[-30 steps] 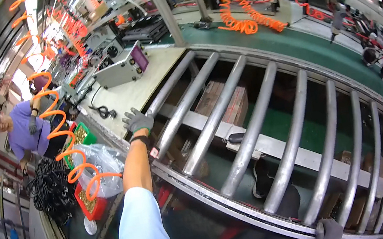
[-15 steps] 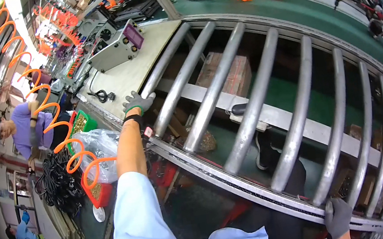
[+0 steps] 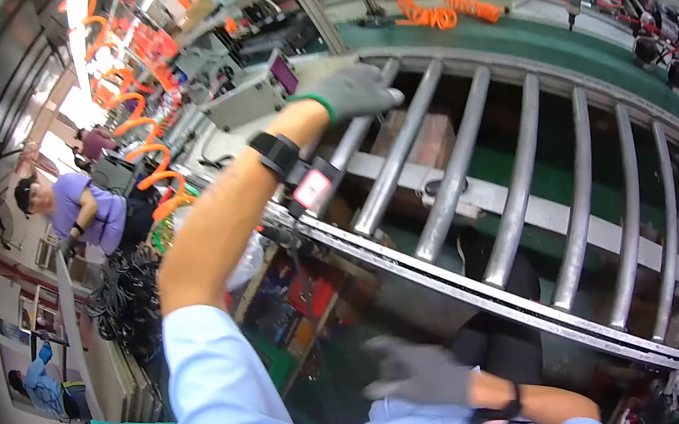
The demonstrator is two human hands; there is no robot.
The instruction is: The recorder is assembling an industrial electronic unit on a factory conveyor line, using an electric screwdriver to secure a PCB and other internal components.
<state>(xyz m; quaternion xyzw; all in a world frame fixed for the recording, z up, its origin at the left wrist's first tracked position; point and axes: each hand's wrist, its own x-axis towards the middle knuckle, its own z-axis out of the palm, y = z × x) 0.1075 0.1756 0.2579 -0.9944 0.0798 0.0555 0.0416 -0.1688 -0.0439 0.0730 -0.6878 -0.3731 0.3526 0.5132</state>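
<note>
My left hand (image 3: 357, 91), in a grey glove with a green cuff, reaches over the far left end of a roller conveyor (image 3: 459, 161). Its fingers stretch to the right, slightly bent, above the first metal rollers, and nothing shows in them. Just left of it stands a grey metal case (image 3: 241, 108) with a purple end piece, on a pale board. Close to my body, my right hand (image 3: 425, 375), also gloved in grey, is blurred by motion; its fingers look apart and without any object. A dark band with a small device circles each wrist.
Below the rollers lie a cardboard box (image 3: 426, 142) and a white beam (image 3: 575, 229). Left of my arm are a heap of black cables (image 3: 129, 305) and an orange coiled hose (image 3: 146, 122). A co-worker in purple (image 3: 85, 210) stands at the far left.
My left hand has moved off the near end of the first rollers, forward and right. My right hand has left the conveyor's near rail and come in toward my body. The view has shifted.
</note>
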